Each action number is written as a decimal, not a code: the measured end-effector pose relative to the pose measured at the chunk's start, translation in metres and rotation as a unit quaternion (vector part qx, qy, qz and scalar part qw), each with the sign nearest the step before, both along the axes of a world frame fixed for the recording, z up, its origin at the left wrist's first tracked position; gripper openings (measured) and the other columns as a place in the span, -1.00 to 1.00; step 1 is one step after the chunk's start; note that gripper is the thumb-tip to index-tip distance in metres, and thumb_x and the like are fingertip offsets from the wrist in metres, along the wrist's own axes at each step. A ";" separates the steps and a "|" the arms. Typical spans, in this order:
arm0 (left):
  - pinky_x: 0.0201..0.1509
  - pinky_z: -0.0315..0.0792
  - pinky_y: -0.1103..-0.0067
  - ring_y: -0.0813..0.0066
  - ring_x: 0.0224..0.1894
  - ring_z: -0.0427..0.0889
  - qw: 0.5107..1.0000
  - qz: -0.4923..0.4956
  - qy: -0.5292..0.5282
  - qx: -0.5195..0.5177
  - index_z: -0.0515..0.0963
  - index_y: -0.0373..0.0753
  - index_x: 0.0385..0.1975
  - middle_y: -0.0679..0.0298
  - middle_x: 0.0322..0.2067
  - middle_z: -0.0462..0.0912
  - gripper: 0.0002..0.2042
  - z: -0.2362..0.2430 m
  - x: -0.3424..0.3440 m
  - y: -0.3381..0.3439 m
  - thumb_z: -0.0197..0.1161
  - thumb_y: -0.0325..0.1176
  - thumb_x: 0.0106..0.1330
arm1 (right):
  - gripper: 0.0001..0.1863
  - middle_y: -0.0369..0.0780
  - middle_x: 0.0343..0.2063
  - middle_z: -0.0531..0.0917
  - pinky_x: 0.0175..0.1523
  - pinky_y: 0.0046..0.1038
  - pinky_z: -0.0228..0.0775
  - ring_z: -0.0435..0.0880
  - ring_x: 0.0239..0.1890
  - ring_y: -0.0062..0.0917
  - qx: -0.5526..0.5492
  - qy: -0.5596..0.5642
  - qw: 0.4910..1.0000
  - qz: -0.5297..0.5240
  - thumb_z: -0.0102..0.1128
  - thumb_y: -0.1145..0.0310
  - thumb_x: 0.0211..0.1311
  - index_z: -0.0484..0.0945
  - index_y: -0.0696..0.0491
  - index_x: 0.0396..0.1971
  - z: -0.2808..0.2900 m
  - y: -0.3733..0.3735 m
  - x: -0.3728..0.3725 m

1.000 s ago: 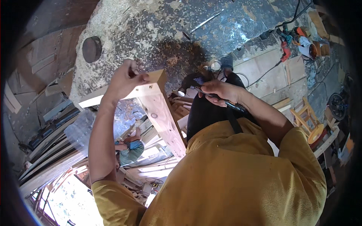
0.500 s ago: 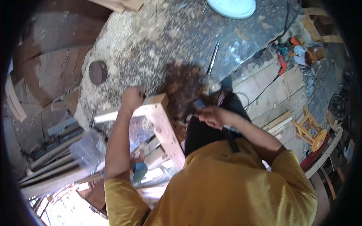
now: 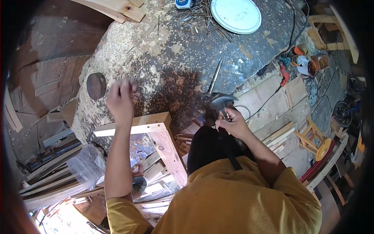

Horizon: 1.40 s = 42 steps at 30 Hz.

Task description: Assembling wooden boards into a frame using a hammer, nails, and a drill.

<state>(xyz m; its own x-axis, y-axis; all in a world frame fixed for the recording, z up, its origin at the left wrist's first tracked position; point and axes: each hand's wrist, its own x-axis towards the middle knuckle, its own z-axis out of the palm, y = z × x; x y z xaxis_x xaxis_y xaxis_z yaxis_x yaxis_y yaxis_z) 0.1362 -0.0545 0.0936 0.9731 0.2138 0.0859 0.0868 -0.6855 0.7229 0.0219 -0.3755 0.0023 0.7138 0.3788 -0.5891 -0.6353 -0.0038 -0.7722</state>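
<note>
My right hand (image 3: 232, 124) is closed around the handle of a hammer (image 3: 224, 100), whose dark head is blurred above my lap. My left hand (image 3: 120, 100) is raised over the worn bench top, beyond the pale wooden frame (image 3: 165, 150); its fingers are smeared, so I cannot tell what they hold. One corner of the frame rests at the bench's near edge. A pointed metal rod (image 3: 215, 77) lies beyond the hammer. Left of my left hand sits a dark round block (image 3: 96, 86).
A pale round lid (image 3: 236, 15), a heap of nails (image 3: 198, 17) and a tape measure (image 3: 184, 4) lie on the bench's far side. On the floor at right are a corded red drill (image 3: 284, 74) and a wooden stool (image 3: 314, 138). Crumpled clear plastic (image 3: 87, 165) hangs at left.
My left hand has lifted off the wooden frame and moved left and farther out. My right hand has shifted slightly right with the hammer, whose head now shows more. The view has tilted farther out.
</note>
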 end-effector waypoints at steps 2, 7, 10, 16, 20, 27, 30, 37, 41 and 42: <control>-0.47 0.41 0.68 0.60 -0.47 0.56 0.975 0.037 0.090 -0.201 0.52 -0.40 -0.32 0.22 -0.47 0.60 -0.83 0.001 0.043 -0.045 0.10 -0.39 0.33 | -0.81 -0.47 -0.62 0.35 -0.42 -0.65 0.17 0.26 -0.51 -0.84 -0.062 -0.119 0.988 -0.072 0.31 0.41 0.10 0.44 0.07 -0.44 -0.016 -0.004 0.004; -0.47 0.46 0.72 0.51 -0.45 0.58 0.906 0.041 0.153 -0.393 0.44 -0.49 -0.17 0.12 -0.42 0.58 -0.71 -0.048 0.123 -0.089 0.16 -0.34 0.30 | -0.83 -0.47 -0.53 0.44 -0.33 -0.67 0.25 0.33 -0.44 -0.81 -0.049 -0.075 0.991 -0.098 0.28 0.45 0.10 0.45 0.12 -0.39 0.005 -0.001 0.026; -0.40 0.47 0.66 0.51 -0.43 0.56 0.915 0.075 0.207 -0.339 0.49 -0.45 -0.16 0.21 -0.43 0.59 -0.62 -0.027 0.154 -0.091 0.22 -0.19 0.26 | -0.84 -0.47 -0.51 0.45 -0.30 -0.68 0.26 0.34 -0.42 -0.82 -0.105 -0.064 0.989 -0.087 0.26 0.43 0.12 0.47 0.12 -0.34 -0.003 -0.003 0.024; -0.46 0.22 0.38 0.31 -0.58 0.29 0.977 0.105 -0.040 0.183 0.29 -0.34 -0.74 0.15 -0.69 0.34 -0.62 -0.030 -0.027 0.001 0.25 -0.28 0.18 | -0.73 -0.43 -0.72 0.31 -0.67 -0.67 0.07 0.21 -0.77 -0.79 -0.012 0.016 1.000 -0.005 -0.11 0.18 0.40 0.40 0.07 -0.39 0.001 -0.015 0.020; -0.09 0.20 0.24 0.12 -0.19 0.36 0.954 -0.028 0.015 0.297 0.42 -0.30 -0.33 0.07 -0.33 0.43 -0.69 -0.038 -0.140 0.044 0.36 -0.28 0.05 | -0.66 -0.39 -0.78 0.31 -0.76 -0.66 0.10 0.25 -0.85 -0.74 0.033 0.134 0.981 0.136 -0.20 0.11 0.43 0.36 0.06 -0.42 -0.003 0.001 0.000; -0.50 0.27 0.61 0.64 -0.53 0.31 0.831 0.389 0.183 -0.354 0.51 -0.18 -0.28 0.41 -0.56 0.30 -0.55 -0.093 -0.206 0.036 -0.02 0.14 0.34 | -0.66 -0.37 -0.79 0.30 -0.79 -0.63 0.08 0.23 -0.87 -0.72 0.085 0.199 0.955 0.203 -0.15 0.13 0.40 0.37 0.07 -0.46 -0.013 0.014 -0.032; -0.47 0.35 0.59 0.61 -0.47 0.47 0.883 0.154 0.358 -0.263 0.44 -0.25 -0.12 0.31 -0.42 0.49 -0.45 -0.106 -0.205 0.040 -0.22 0.16 0.40 | -0.68 -0.37 -0.82 0.27 -0.80 -0.62 0.06 0.21 -0.88 -0.70 0.087 0.252 0.947 0.179 -0.11 0.16 0.38 0.36 0.05 -0.50 -0.009 0.018 -0.031; -0.68 0.23 0.74 0.77 -0.68 0.37 0.855 0.204 0.270 -0.393 0.50 -0.33 -0.14 0.42 -0.58 0.53 -0.50 -0.041 -0.178 0.007 -0.10 0.06 0.41 | -0.61 -0.40 -0.82 0.25 -0.80 -0.65 0.05 0.20 -0.87 -0.74 0.147 0.231 0.943 0.189 -0.13 0.09 0.40 0.36 0.08 -0.51 -0.007 0.032 -0.017; -0.16 0.54 0.56 0.46 -0.18 0.61 0.860 0.204 0.194 -0.425 0.37 -0.35 0.03 0.21 -0.16 0.57 -0.38 0.019 -0.202 0.002 0.13 0.14 0.24 | -0.58 -0.40 -0.83 0.23 -0.80 -0.62 0.04 0.18 -0.88 -0.73 0.202 0.273 0.910 0.237 -0.19 0.07 0.42 0.34 0.08 -0.53 0.016 0.055 -0.013; -0.16 0.54 0.56 0.46 -0.18 0.61 0.864 0.210 0.190 -0.416 0.37 -0.35 0.03 0.21 -0.16 0.57 -0.38 0.028 -0.206 0.001 0.13 0.14 0.24 | -0.58 -0.40 -0.84 0.23 -0.80 -0.61 0.04 0.17 -0.89 -0.72 0.225 0.269 0.899 0.261 -0.20 0.08 0.42 0.33 0.08 -0.54 0.021 0.062 -0.013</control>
<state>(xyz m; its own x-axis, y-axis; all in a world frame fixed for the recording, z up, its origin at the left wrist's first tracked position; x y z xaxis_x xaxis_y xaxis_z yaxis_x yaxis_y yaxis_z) -0.0700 -0.0531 0.1214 0.7189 0.3890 -0.5761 0.5405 0.2084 0.8152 0.0087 -0.3131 0.0232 0.0264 0.8660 -0.4994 -0.9202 -0.1741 -0.3507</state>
